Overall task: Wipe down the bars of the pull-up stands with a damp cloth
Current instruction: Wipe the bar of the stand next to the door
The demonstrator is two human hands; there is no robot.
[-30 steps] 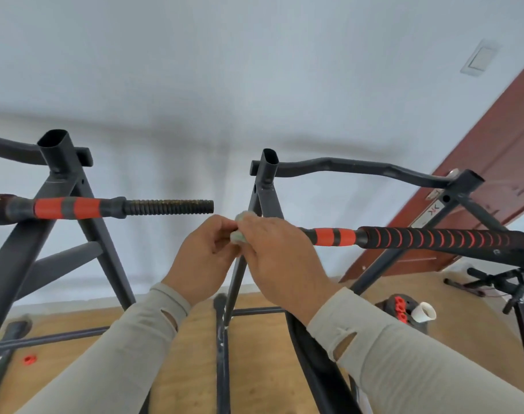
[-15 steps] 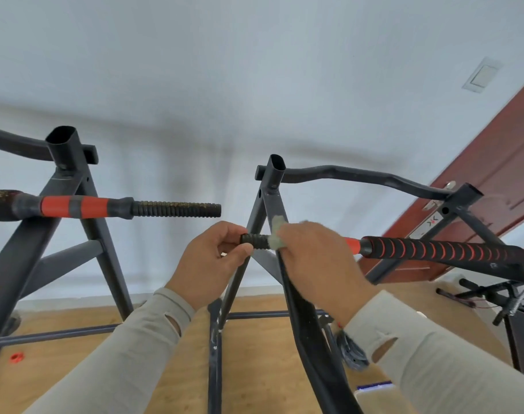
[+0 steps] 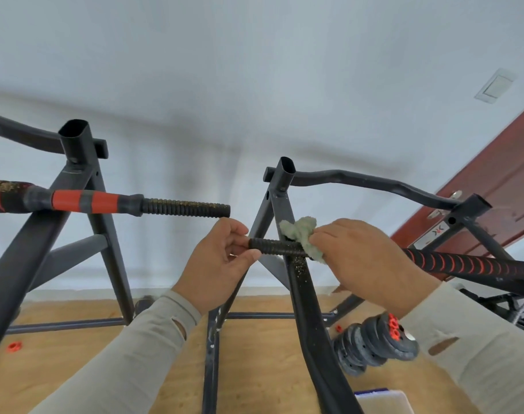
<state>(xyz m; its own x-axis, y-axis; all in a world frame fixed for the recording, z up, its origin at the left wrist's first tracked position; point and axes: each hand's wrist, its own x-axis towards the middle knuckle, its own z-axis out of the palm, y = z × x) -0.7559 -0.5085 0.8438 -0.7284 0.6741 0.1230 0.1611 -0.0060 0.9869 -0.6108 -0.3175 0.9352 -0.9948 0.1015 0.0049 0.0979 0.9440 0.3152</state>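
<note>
Two dark grey pull-up stands face me. The right stand's bar (image 3: 277, 247) has a black ribbed tip and a red-striped black grip (image 3: 463, 264) further right. My left hand (image 3: 222, 264) pinches the ribbed tip's end. My right hand (image 3: 368, 261) grips a pale green cloth (image 3: 302, 234) wrapped round the bar just right of the ribbed tip. The left stand's bar (image 3: 183, 207), with orange bands and a ribbed tip speckled with grime, sticks out at upper left, untouched.
The stands' slanted legs (image 3: 314, 324) and floor rails (image 3: 210, 369) cross the wooden floor between my arms. A stack of black weight plates (image 3: 371, 345) lies at lower right. A red-brown door (image 3: 499, 180) is at the right, a white wall behind.
My right hand has slid the cloth rightward along the bar, baring the black ribbed tip. My left hand has stayed at the bar's end.
</note>
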